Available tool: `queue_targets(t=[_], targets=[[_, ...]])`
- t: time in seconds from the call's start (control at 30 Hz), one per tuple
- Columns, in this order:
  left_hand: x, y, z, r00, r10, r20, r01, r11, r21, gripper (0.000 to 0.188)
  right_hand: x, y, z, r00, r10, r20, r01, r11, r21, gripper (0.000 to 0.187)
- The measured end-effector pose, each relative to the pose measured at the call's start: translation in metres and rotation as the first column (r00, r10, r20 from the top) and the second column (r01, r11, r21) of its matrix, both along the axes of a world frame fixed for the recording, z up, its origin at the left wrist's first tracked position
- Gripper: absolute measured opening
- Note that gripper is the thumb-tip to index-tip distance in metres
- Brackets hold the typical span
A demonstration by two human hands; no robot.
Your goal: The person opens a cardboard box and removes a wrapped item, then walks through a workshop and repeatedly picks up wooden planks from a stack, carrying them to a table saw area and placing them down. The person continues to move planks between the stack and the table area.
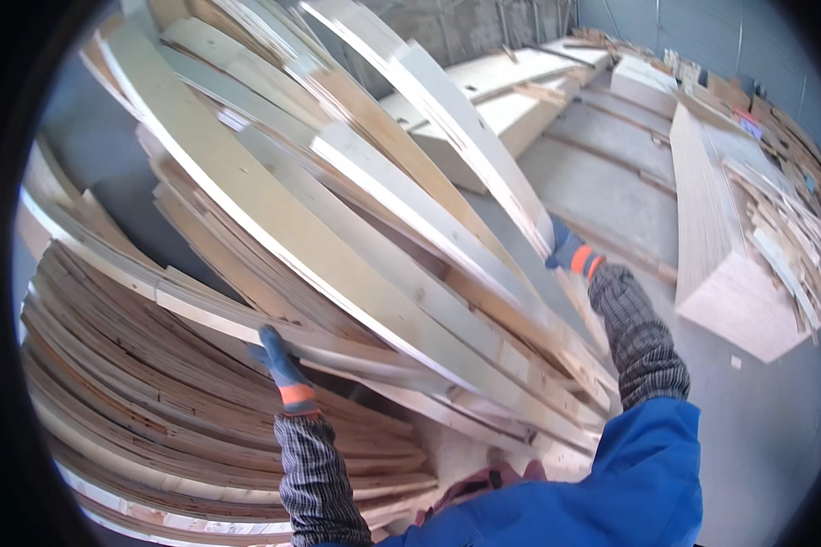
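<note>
My right hand (570, 248), in a blue-grey glove with an orange cuff, is closed around the near end of a long pale wooden board (470, 123). That board slants up and away to the far left, above the others. On the left, my left hand (285, 366), gloved the same way, grips the edge of a narrow light wooden board (201, 314). Its fingertips show at the board's edge; part of its grip is hidden. Between my hands lies a loose heap of long boards, a broad yellowish one (274, 219) among them.
A stack of darker wooden strips (146, 392) fills the lower left. Farther off to the right are a long pale wooden box shape (748, 305) with loose offcuts (784, 232) on it, and a large wooden structure (511, 118). Grey floor (739, 428) shows at the right.
</note>
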State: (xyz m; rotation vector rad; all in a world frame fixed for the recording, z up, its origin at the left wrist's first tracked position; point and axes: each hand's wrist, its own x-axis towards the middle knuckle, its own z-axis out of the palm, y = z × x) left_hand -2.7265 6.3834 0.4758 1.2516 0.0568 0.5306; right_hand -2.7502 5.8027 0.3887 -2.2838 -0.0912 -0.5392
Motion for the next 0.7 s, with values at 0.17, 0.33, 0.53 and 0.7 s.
queue_targets(t=[0.17, 0.33, 0.53, 0.7], targets=[[0.06, 0.029, -0.061, 1.0, 0.023, -0.017, -0.022, 0.998, 0.062, 0.073, 0.113, 0.032, -0.052, 0.938, 0.001, -0.346, -0.044, 0.992, -0.116, 0.104], [0.057, 0.038, -0.067, 0.972, 0.216, -0.092, -0.212, 0.976, 0.051, 0.076, 0.119, 0.065, -0.019, 0.896, 0.107, -0.432, -0.173, 0.978, -0.116, 0.104], [0.039, -0.02, -0.01, 0.993, 0.077, -0.093, -0.056, 0.976, 0.212, 0.063, 0.047, 0.069, 0.016, 0.977, -0.098, 0.188, 0.142, 0.961, -0.236, 0.08], [0.053, 0.002, -0.045, 0.988, 0.102, 0.117, -0.118, 0.984, 0.136, 0.079, -0.071, 0.228, 0.042, 0.931, 0.198, 0.306, -0.27, 0.938, 0.215, 0.076]])
